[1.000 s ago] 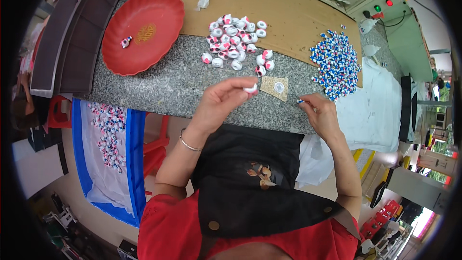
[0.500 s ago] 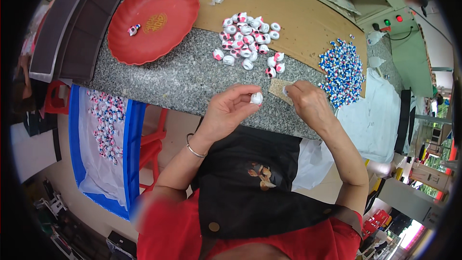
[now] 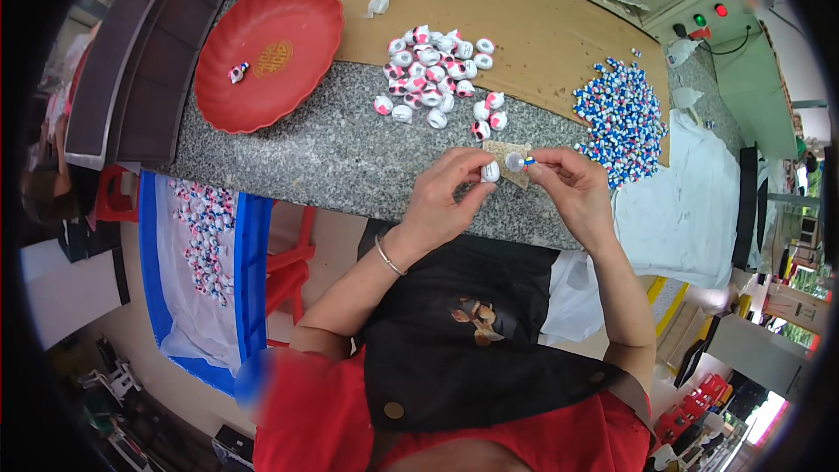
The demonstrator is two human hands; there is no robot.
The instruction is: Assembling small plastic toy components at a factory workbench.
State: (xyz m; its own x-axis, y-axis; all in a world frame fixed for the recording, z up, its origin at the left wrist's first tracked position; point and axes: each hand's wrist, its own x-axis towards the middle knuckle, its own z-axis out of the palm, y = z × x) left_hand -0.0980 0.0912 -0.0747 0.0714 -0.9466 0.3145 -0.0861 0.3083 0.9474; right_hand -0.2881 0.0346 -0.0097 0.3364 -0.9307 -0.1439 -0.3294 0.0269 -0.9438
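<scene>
My left hand (image 3: 447, 197) pinches a small white rounded figurine head (image 3: 490, 172) between thumb and fingertips. Just to its right, my right hand (image 3: 572, 188) grips a tiny blue-and-white figurine piece (image 3: 528, 163) by its fingertips. Between the two hands a small pale round disc (image 3: 514, 160) shows over a tan textured pad (image 3: 496, 149); whether it rests on the pad I cannot tell. Beyond the hands lies a group of white, pink and black figurine heads (image 3: 433, 74), several with hollow openings showing. A large heap of small blue-and-white pieces (image 3: 619, 122) covers the right side of the worktop.
A scalloped red plate (image 3: 306, 26) with one finished-looking figurine (image 3: 238, 72) stands at the far left, beside dark trays (image 3: 131, 61). Below them, a blue bin (image 3: 253, 271) holds many figurines. Brown cardboard (image 3: 524, 44) covers the back of the granite worktop (image 3: 350, 157).
My left hand has moved right with the head, closer to my right hand. My right hand has turned, and the blue-and-white piece now shows at its fingertips. The whole view has shifted slightly.
</scene>
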